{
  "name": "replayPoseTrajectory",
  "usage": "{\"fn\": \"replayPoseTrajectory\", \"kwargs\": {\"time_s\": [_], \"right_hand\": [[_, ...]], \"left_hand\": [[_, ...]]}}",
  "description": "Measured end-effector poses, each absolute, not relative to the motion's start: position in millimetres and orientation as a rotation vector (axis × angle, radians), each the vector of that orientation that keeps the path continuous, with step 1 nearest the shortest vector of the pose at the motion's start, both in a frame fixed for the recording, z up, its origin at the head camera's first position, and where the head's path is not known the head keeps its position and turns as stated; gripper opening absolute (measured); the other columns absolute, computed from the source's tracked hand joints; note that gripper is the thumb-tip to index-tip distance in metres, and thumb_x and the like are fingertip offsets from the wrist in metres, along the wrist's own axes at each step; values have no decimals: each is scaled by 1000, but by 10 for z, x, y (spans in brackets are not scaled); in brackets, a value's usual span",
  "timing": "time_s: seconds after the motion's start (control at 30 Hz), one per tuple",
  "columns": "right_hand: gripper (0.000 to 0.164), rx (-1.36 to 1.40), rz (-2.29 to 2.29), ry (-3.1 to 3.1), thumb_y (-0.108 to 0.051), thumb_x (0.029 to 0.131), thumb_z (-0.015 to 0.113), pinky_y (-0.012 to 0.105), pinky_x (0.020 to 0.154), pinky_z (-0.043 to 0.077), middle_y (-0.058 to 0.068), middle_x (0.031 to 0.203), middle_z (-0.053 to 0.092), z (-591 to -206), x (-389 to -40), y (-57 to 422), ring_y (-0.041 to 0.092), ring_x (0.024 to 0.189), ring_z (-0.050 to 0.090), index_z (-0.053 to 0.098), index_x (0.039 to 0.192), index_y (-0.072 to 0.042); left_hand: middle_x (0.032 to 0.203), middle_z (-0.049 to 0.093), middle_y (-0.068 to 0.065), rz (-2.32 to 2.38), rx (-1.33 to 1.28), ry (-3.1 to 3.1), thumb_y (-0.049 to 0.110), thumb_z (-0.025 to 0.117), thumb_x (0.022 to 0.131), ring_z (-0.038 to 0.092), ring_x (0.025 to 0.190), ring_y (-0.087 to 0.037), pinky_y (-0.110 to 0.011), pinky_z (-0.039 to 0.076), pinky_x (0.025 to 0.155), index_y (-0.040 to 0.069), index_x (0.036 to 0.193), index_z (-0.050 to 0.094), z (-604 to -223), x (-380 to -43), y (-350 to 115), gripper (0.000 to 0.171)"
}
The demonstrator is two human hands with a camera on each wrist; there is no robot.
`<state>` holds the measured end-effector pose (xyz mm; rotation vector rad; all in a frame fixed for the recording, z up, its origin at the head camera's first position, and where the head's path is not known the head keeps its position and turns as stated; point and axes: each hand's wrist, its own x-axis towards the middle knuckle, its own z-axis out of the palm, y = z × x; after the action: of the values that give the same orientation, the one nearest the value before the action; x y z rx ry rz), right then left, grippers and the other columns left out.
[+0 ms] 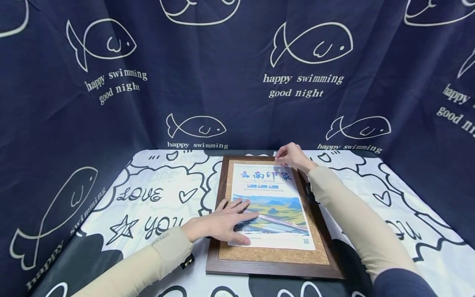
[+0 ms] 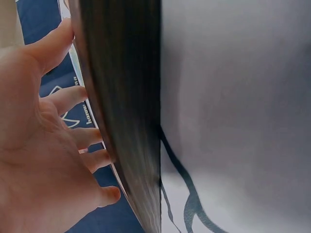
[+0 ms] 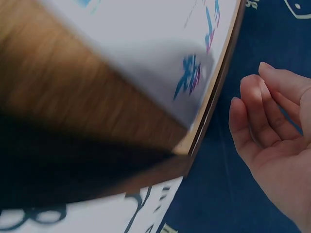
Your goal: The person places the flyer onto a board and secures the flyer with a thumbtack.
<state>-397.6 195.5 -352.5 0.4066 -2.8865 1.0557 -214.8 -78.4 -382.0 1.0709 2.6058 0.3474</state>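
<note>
A poster (image 1: 274, 181) with blue Chinese lettering and a landscape picture lies on a cork board (image 1: 274, 255) in a dark brown wooden frame (image 1: 274, 269). My left hand (image 1: 226, 220) rests with spread fingers on the poster's lower left part; the left wrist view shows the palm beside the frame's side (image 2: 121, 97). At the board's top right corner, my right hand (image 1: 293, 156) has thumb and forefinger pinched together. A tiny pale spot shows between these fingertips in the right wrist view; I cannot tell what it is. The right hand (image 3: 274, 114) shades the poster's corner (image 3: 189, 104).
A white cloth (image 1: 148, 210) with black doodles and lettering covers the table under the board. Behind and at both sides hangs a dark blue curtain (image 1: 237, 82) printed with white fish and words.
</note>
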Motion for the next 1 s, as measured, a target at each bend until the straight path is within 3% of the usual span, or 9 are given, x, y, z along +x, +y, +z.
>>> {"fn": "replayPoseTrajectory", "kwargs": {"time_s": [0.23, 0.4, 0.6, 1.0], "right_hand": [[8, 398, 984, -2942, -4, 84, 73, 20, 53, 46, 15, 80, 73, -3632, -4044, 1703, 35, 72, 68, 73, 89, 1], [7, 416, 911, -2959, -6, 83, 74, 20, 54, 44, 14, 82, 73, -3722, -4089, 1606, 27, 68, 67, 74, 88, -1], [6, 453, 829, -2954, -7, 83, 74, 23, 58, 42, 12, 82, 73, -3760, -4096, 1551, 14, 62, 56, 74, 86, -2], [4, 479, 833, -2936, -6, 84, 72, 24, 57, 42, 12, 81, 72, -3800, -4096, 1512, 15, 61, 55, 73, 85, -2]], "left_hand": [[164, 10, -6, 313, 1062, 2618, 60, 57, 88, 5, 152, -29, -61, 2, 118, 35, 152, 28, -3833, -2145, -768, 75], [164, 10, -5, 318, 1073, 2612, 61, 56, 88, 4, 152, -29, -62, 1, 118, 35, 152, 27, -3840, -2151, -791, 75], [164, 9, -4, 317, 1074, 2605, 62, 55, 88, 4, 152, -28, -62, -1, 118, 36, 152, 26, -3834, -2162, -812, 75], [164, 8, -3, 301, 1046, 2598, 62, 57, 87, 3, 152, -26, -61, -1, 118, 38, 152, 25, -3831, -2172, -801, 76]]}}
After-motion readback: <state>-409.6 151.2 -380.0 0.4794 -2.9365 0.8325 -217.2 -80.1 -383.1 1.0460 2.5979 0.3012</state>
